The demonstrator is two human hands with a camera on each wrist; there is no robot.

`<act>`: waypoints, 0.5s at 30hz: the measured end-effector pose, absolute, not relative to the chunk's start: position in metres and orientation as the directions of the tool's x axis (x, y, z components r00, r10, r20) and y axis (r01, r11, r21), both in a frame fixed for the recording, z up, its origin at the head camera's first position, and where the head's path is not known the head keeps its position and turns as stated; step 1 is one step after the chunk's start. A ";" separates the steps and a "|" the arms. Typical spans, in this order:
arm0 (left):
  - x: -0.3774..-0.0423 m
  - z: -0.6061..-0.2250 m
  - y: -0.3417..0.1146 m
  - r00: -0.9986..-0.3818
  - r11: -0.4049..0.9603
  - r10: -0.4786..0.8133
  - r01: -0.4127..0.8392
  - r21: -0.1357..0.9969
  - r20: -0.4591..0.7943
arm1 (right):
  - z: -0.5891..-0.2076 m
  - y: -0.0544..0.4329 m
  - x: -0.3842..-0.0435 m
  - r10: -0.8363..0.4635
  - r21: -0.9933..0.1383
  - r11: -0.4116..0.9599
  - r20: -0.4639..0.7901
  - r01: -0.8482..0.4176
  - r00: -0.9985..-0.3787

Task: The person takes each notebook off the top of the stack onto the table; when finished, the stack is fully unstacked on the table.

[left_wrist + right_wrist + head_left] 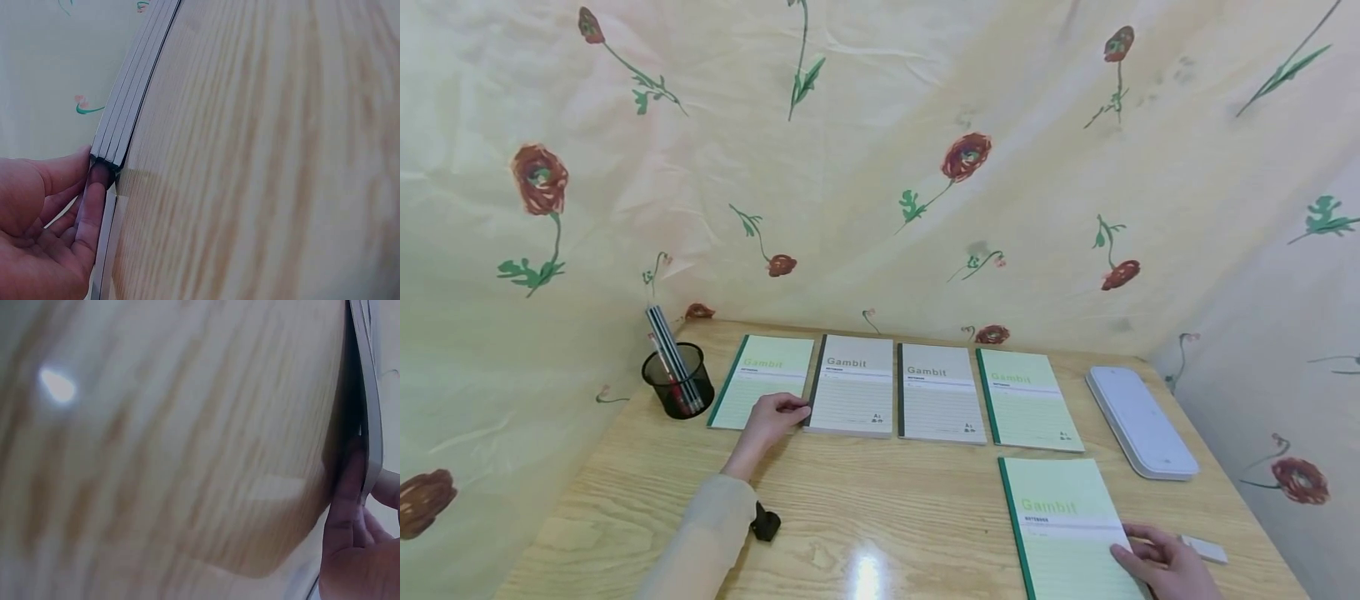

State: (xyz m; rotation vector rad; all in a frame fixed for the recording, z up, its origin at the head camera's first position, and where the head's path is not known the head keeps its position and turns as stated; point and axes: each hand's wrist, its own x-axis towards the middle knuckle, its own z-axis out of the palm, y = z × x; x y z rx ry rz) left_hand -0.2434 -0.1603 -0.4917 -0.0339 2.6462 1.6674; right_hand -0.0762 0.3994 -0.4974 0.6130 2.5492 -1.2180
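Observation:
My left hand (pixel 775 417) is at the lower left corner of a grey notebook (pixel 850 392) with a dark spine. In the left wrist view, its thumb and fingers pinch the corner of a stack of several notebooks (pixel 131 94). My right hand (pixel 1168 562) grips the right edge of a pale green notebook (pixel 1063 517) with a green spine, thumb on top. Seen from the right wrist, the fingers (pixel 344 519) reach beneath that notebook (pixel 373 412), whose edge is lifted off the wooden table (pixel 187 456).
Left of the grey stack lies a green notebook (pixel 771 375); to its right are another grey one (pixel 940 396) and a green one (pixel 1030 400). A black mesh cup (pixel 677 383) with pencils stands far left. A white case (pixel 1142 421) and a small white block (pixel 1206 548) lie right.

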 end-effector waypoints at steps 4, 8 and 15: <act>-0.244 -0.492 -0.160 -1.000 0.445 -0.013 -0.026 0.895 -0.023 | -0.493 0.395 -0.076 0.240 -0.591 0.690 -0.358 0.418 -0.902; -0.244 -0.491 -0.160 -1.000 0.448 -0.015 -0.028 0.894 -0.024 | -0.485 0.388 -0.075 0.219 -0.545 0.749 -0.332 0.377 -0.917; -0.244 -0.491 -0.160 -0.999 0.448 -0.014 -0.032 0.894 -0.028 | -0.481 0.381 -0.071 0.218 -0.495 0.790 -0.323 0.361 -0.921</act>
